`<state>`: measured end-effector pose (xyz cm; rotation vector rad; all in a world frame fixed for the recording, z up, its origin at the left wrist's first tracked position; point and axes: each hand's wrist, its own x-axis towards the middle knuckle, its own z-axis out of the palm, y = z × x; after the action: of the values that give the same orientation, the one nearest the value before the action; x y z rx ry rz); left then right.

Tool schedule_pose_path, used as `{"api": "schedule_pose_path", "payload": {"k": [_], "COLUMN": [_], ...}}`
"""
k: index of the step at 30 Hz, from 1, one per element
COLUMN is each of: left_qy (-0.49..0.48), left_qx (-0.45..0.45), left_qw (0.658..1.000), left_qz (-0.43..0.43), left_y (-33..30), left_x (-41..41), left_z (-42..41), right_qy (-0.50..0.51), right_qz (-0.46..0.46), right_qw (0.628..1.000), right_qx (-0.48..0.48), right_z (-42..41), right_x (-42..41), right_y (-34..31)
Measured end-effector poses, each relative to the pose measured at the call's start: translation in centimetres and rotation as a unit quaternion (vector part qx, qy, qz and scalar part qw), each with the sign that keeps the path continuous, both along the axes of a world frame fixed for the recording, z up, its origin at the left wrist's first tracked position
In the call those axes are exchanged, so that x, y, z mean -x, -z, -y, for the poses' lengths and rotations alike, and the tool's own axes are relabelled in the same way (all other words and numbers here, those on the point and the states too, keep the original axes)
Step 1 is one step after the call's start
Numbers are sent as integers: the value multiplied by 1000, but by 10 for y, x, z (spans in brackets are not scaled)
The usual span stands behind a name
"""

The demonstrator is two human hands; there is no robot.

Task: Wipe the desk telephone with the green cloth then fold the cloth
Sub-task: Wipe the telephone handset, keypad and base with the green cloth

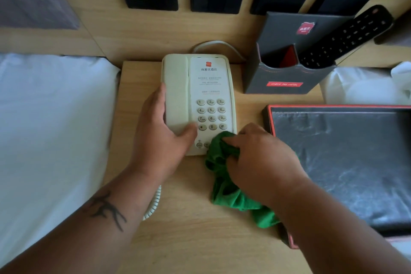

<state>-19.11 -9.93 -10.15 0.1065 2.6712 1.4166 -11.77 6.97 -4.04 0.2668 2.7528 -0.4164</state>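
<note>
Wiping under way: the left hand [163, 131] clamps its fingers round the handset, steadying the desk telephone [200, 100]. At the phone's near right corner, the right hand [260, 162] has its fingers closed on the bunched green cloth [224, 193], pressing it against the lowest keys. Upper face apparently unwiped; folding not yet begun

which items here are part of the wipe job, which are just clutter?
In the job:
- desk telephone, handset gripped by the left hand
- green cloth, bunched in the right hand at the phone's lower right corner

Just lying about:
- remote control in the grey holder
- black tray
- white pillow
</note>
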Motion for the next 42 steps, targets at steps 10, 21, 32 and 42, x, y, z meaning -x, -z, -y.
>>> {"api": "schedule_pose_path", "payload": {"k": [10, 21, 32, 42], "left_qy": [94, 113, 118, 74], "left_qx": [-26, -12, 46, 127], "left_qw": [995, 994, 991, 987], "left_qz": [32, 6, -36, -56], "left_y": [22, 27, 18, 20], "left_x": [-23, -21, -21, -16], "left_z": [28, 34, 34, 42], "right_qy": [-12, -160, -221, -241], "right_qz": [-232, -99, -174, -191], "right_qw": [968, 981, 959, 951], "right_qx": [90, 35, 36, 32], "right_z": [-10, 22, 27, 35], "right_x": [74, 173, 126, 69], "right_y": [-22, 3, 14, 20]}}
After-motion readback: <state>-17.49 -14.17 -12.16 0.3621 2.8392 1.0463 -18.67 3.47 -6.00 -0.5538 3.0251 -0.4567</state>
